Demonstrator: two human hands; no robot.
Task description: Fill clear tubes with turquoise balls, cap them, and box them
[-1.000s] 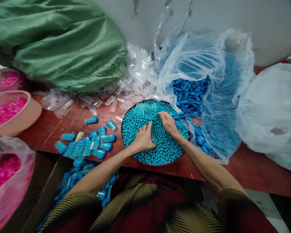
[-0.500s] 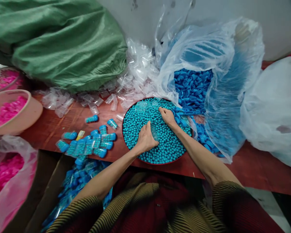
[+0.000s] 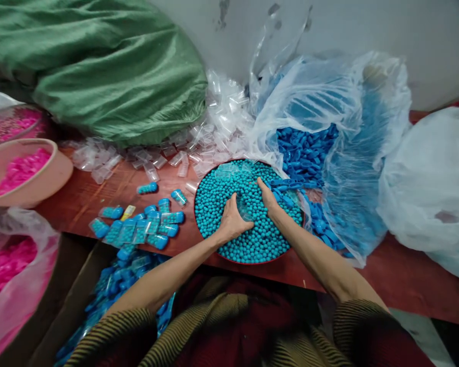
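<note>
A round red-rimmed tray (image 3: 248, 262) is full of small teal balls (image 3: 214, 204). Over its middle, my left hand (image 3: 234, 219) curves its thumb and fingers around a clear plastic container (image 3: 245, 206). My right hand (image 3: 268, 198) is at the right part of the tray, low over the balls, with its fingers pointing up and left; whether it holds anything is hidden. Other clear pieces (image 3: 225, 171) lie on the balls at the back. Left of the tray, capped containers filled with teal balls (image 3: 139, 229) lie in a group.
Blue plastic parts (image 3: 306, 153) spill from a clear bag (image 3: 352, 173) on the right. Clear empty containers (image 3: 222, 122) are heaped behind the tray, beside a green cloth sack (image 3: 118, 76). Pink parts fill a basin (image 3: 57, 176) at left. More filled containers (image 3: 118, 285) lie below the table edge.
My right hand has moved slightly down and its fingers have straightened from a closed pose. My left hand stays around the clear container. The view has shifted a little.
</note>
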